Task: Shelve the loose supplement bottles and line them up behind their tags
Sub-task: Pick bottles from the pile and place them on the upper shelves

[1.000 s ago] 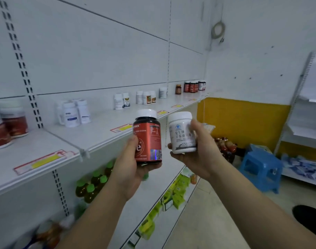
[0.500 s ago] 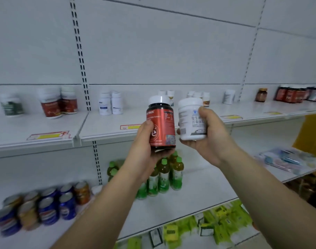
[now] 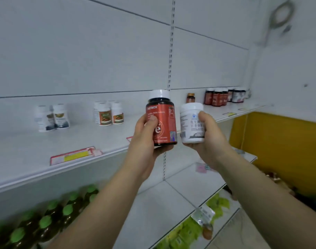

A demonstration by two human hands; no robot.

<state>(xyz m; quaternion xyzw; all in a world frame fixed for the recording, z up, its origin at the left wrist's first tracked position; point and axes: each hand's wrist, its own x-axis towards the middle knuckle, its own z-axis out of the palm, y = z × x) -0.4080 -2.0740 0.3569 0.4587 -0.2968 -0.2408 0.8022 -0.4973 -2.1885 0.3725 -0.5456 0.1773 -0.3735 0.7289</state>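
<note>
Bright even light, blurred edges

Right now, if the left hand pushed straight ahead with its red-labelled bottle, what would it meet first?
Probably the upper shelf: the left hand aims the red-labelled bottle at a bare stretch between the white bottles and the small amber bottle. No other bottle seems in line, though depth is unclear.

Both arms are bare; the left forearm (image 3: pixel 103 203) and the right forearm (image 3: pixel 261 191) show uncovered to the edge of view (the upper arms lie out of sight); the left hand (image 3: pixel 144 141) and the right hand (image 3: pixel 212 139) are bare too; the left thumbnail (image 3: pixel 153 119) is short and plain.
</note>
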